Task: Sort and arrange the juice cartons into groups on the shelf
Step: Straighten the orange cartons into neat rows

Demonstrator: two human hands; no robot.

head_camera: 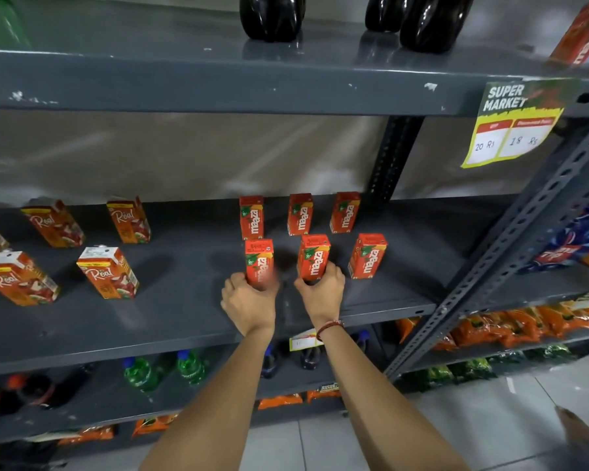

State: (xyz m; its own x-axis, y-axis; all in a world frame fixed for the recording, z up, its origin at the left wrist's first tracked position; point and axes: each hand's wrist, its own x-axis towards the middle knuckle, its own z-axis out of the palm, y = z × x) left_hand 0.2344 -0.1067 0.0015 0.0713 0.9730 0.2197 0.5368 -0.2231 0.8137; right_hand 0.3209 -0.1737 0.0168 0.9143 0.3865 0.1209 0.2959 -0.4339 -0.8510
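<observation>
Real cartons (pixel 108 271) left on shelf (pixel 184 311); Maaza cartons (pixel 300 214) right, two rows.

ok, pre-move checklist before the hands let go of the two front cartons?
1. Left hand grips the front-left small orange Maaza carton: ok.
2. Right hand grips the front-middle Maaza carton: ok.
3. Both cartons flat on the grey metal shelf: cannot tell, bases hidden by fingers.
4. Front-right Maaza carton clear of the right hand: ok.
5. Back row of three Maaza cartons upright: ok.
6. Larger Real cartons apart at left: ok.
</observation>
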